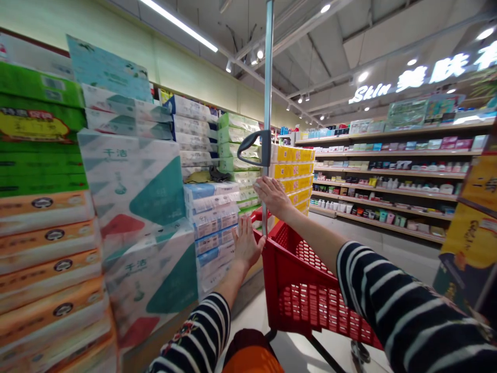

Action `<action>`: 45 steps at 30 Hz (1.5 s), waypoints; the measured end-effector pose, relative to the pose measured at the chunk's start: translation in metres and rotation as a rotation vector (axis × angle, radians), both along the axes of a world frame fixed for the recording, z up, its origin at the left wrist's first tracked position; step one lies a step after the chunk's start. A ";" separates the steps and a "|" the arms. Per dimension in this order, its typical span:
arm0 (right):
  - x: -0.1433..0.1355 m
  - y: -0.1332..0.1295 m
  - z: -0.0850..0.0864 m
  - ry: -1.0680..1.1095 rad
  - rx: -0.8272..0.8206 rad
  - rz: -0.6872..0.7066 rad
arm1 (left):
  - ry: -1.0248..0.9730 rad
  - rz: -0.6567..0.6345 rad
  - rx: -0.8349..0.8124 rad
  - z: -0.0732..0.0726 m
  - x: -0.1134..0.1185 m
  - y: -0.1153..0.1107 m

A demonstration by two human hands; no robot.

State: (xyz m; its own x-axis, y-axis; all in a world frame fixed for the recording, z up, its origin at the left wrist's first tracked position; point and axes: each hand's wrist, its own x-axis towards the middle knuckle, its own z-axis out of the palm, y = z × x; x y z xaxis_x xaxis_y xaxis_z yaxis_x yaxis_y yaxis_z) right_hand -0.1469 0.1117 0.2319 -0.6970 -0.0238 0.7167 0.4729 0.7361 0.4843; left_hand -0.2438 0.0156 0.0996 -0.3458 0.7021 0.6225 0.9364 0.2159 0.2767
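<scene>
**Two Open Hands at a Red Cart Beneath a Bright "Skin 美肤" Sign**

The red shopping cart [310, 298] stands in a shop aisle, a metal pole [268, 67] with a grey loop handle [266, 147] rising at its near left corner. The left hand [246, 243] is at that corner of the cart, fingers extended and slightly spread, thumb out toward the pole's lower end; they are not curled around anything. Above the cart's rim, the right hand [274, 197] lies at the pole just below the loop handle, fingers nearly straight and close together, also not closed; whether its palm presses on the pole cannot be told.

Left of the cart, large white-and-teal packs [134, 181] read "千洁", the smaller lettering beneath too fine to read. Farther left are orange-and-white packs [50, 248] with dark oval logos, and green packs [39, 166] with a blurred yellow-and-red label [34, 124]. Beyond the cart stand yellow packs [293, 171] with small printed squares. The lit sign [413, 77], cut off at its right end, hangs above shelves [388, 171] of cosmetics beyond the cart, to its right.
</scene>
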 end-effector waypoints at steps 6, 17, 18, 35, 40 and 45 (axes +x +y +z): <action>0.009 -0.010 -0.097 -0.203 -0.066 0.054 | 0.018 0.020 -0.156 -0.056 -0.002 -0.011; 0.015 -0.022 -0.199 -0.315 -0.211 0.174 | 0.002 0.004 -0.372 -0.117 -0.005 -0.036; 0.017 -0.024 -0.214 -0.334 -0.238 0.179 | 0.006 0.003 -0.386 -0.122 -0.004 -0.038; 0.069 -0.024 -0.219 -0.199 -0.299 0.140 | 0.068 -0.042 -0.312 -0.115 0.028 -0.030; 0.090 -0.031 -0.270 -0.247 -0.395 0.077 | 0.132 -0.139 -0.351 -0.135 0.049 -0.038; 0.114 -0.042 -0.302 -0.276 -0.444 0.091 | 0.158 -0.186 -0.385 -0.155 0.064 -0.044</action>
State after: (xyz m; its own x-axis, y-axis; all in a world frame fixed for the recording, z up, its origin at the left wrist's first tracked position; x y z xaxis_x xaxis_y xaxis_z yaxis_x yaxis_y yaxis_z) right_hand -0.0329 0.0693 -0.0701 -0.8705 0.1714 0.4613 0.2968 0.9306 0.2143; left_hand -0.1799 -0.0280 -0.0558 -0.1143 0.9338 0.3391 0.9932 0.0997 0.0602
